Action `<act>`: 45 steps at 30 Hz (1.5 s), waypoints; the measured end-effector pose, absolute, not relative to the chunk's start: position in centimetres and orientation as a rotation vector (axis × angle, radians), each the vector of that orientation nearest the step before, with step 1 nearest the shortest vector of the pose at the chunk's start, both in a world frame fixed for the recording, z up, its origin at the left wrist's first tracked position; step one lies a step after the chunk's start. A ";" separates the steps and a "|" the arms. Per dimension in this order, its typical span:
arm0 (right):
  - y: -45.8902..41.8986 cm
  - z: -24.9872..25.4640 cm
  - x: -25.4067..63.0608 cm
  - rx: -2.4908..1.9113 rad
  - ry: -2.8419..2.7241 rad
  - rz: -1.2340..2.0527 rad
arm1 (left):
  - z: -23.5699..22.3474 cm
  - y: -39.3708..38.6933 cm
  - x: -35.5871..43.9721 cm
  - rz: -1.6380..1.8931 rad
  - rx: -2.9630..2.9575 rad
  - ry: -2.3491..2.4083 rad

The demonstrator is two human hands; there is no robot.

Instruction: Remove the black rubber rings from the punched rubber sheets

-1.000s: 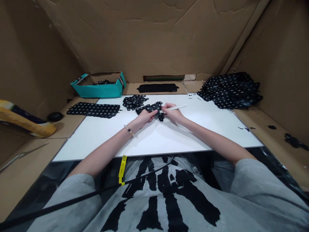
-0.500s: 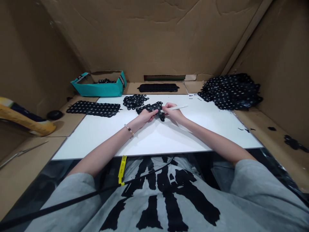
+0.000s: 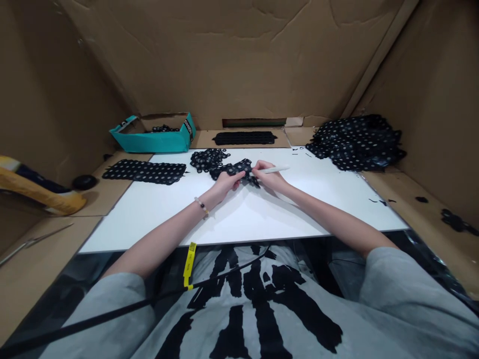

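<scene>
My left hand is closed on the near edge of a black perforated rubber sheet made of joined small rings, its thumb lying on top. A white pen-shaped tool is gripped in my right hand, with its tip against the sheet's right side near my left thumb. The exact tip is hidden by my fingers. Just behind my left hand lies a heap of loose black rings. Further left, a flat black ring sheet rests partly on the white board.
A teal box with black rings inside stands at the back left. A black sheet lies at the back. Stacked dotted sheets fill the back right. Scissors and a yellow-blue object are at left. Black scraps dot the right side.
The piece hanging at the sheet's right end has shifted and now points down to the right. Both hands keep nearly the same place, and the view has tilted slightly.
</scene>
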State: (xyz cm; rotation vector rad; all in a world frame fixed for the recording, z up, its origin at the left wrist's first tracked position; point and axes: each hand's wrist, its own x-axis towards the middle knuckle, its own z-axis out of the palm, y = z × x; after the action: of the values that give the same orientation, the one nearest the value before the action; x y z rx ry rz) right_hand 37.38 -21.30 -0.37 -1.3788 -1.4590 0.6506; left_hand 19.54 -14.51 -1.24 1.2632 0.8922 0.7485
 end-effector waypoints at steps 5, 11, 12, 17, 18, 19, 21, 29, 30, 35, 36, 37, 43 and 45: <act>-21.1 0.1 37.4 -1.325 -1.516 0.636 | -0.5 -15.5 20.5 0.922 0.869 0.797; -20.7 0.9 38.3 -1.350 -1.378 0.773 | -0.2 -15.1 20.6 0.915 0.758 0.822; -20.6 1.1 38.5 -1.340 -1.324 0.803 | -0.3 -15.0 20.5 0.918 0.773 0.809; -20.7 2.3 38.5 -1.221 -1.133 0.946 | -1.0 -15.2 20.4 0.894 0.853 0.793; -20.8 2.4 38.5 -1.203 -1.107 0.954 | -1.0 -15.2 20.4 0.894 0.871 0.800; -20.8 2.5 38.5 -1.191 -1.087 0.946 | -1.1 -15.3 20.4 0.898 0.894 0.809; -20.7 2.5 38.5 -1.186 -1.080 0.902 | -1.1 -15.6 20.4 0.902 0.951 0.823; -20.2 0.7 37.7 -1.311 -1.075 0.942 | -0.3 -16.4 20.2 0.817 1.049 0.830; -20.2 0.6 37.6 -1.305 -1.065 0.969 | -0.2 -16.3 20.2 0.817 1.045 0.828; -20.5 0.4 37.3 -1.283 -1.114 0.997 | -0.2 -16.3 20.2 0.818 1.045 0.812; -20.5 0.5 37.3 -1.285 -1.119 0.981 | -0.2 -16.3 20.3 0.816 1.040 0.815; -20.5 0.5 37.4 -1.284 -1.121 0.968 | -0.2 -16.3 20.3 0.816 1.036 0.819; -20.6 0.5 37.4 -1.250 -1.058 0.945 | -0.1 -16.4 20.4 0.815 1.019 0.814; -20.6 0.4 37.4 -1.258 -1.062 0.943 | -0.2 -16.3 20.3 0.821 1.017 0.807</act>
State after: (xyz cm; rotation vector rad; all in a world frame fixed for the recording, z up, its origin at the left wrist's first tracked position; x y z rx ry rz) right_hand 37.39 -20.63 0.38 -1.2584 -1.0616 0.9427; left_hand 20.34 -16.32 -0.25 1.0170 0.8066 0.8208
